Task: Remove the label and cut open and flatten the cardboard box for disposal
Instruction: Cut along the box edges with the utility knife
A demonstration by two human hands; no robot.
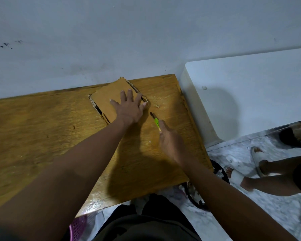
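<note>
Pressing flat with spread fingers, my left grip (129, 106) pins the cardboard box (109, 100) at the far side of the wooden surface (42, 133); my right grip (170, 140) is curled round a green cutter (156, 121), blade just right of the box. I judge the box mostly collapsed, with its edges left to slit. No label shows.

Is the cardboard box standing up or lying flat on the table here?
Lying flat: the cardboard box rests broad face up on the wooden table, the left hand spread open on top. Its layered edges show gaps, so not fully flattened.
</note>
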